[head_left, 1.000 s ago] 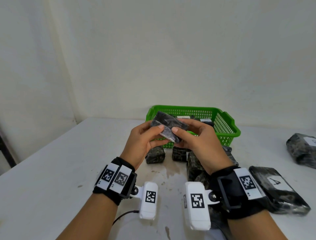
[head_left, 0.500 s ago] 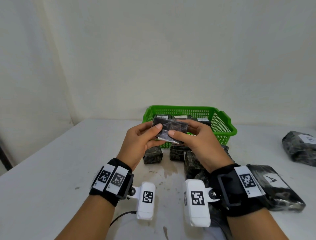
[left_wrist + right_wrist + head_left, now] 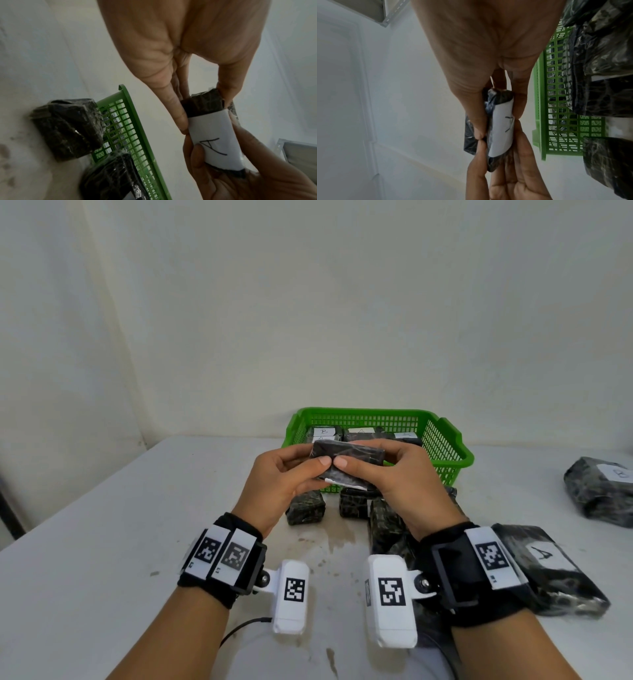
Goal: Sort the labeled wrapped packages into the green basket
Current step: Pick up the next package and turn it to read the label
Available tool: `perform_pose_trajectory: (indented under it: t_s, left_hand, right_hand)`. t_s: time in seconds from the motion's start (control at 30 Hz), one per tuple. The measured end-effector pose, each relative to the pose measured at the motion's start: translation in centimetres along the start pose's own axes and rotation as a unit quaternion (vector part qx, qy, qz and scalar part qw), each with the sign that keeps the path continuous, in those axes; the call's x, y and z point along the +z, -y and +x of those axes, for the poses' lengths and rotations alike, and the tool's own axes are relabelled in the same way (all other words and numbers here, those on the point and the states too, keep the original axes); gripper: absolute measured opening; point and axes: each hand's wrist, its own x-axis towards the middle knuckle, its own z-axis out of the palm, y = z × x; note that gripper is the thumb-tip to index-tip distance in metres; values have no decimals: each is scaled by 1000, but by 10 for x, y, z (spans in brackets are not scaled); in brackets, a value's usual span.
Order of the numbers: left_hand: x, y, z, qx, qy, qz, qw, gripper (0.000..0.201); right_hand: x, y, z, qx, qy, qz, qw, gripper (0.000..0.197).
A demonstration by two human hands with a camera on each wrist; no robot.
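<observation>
Both hands hold one small dark package (image 3: 347, 455) up in the air, just in front of the green basket (image 3: 445, 446) and above the white worktop (image 3: 102, 525); the left hand (image 3: 281, 487) has its grip closed narrow on the left end, thumb on the near side and fingers curled round the far side; the right hand (image 3: 397, 484) grips the right end the same way; the two thumb tips nearly touch in the middle of the package.

From the left wrist view the package (image 3: 204, 106) has a white paper label (image 3: 215, 142) on its under side, with the letter A drawn on it; the left fingers (image 3: 173, 105) press one long edge and the thumb presses the other; the right wrist view shows the same label (image 3: 502, 129) bent round the package, pinched between thumb and fingers.

Inside the basket lie more dark packages with white labels; one label reads B (image 3: 323, 431); two small packages (image 3: 306, 508) sit on the worktop just in front of the basket, under the hands; a bigger package marked A (image 3: 548, 563) lies by the right wrist; another big package (image 3: 603, 491) lies far to the right.
</observation>
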Motion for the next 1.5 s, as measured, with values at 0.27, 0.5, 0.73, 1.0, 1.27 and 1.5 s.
perform_pose_trajectory:
  t_s: [0.27,0.5,0.73,1.0,1.27,1.5]
  left_hand:
    - [-6,0,2,54,2,0,999,55]
    - [-4,-1,2,110,45,7,993,56]
    - [-4,0,0,68,86,5,994,70]
    - [-3,2,2,67,26,59,996,52]
    - [-5,1,1,60,36,53,996,59]
    - [-5,1,1,60,35,52,996,61]
  right_hand:
    - [-5,3,0,-11,0,-6,1000,50]
    - [-2,15,-4,80,50,87,992,39]
    - [-5,11,-2,28,-3,73,997,32]
    - [-3,8,0,12,0,18,1000,41]
    - [-5,9,-2,9,6,-4,1000,36]
    - [-8,8,-2,-1,16,-23,1000,39]
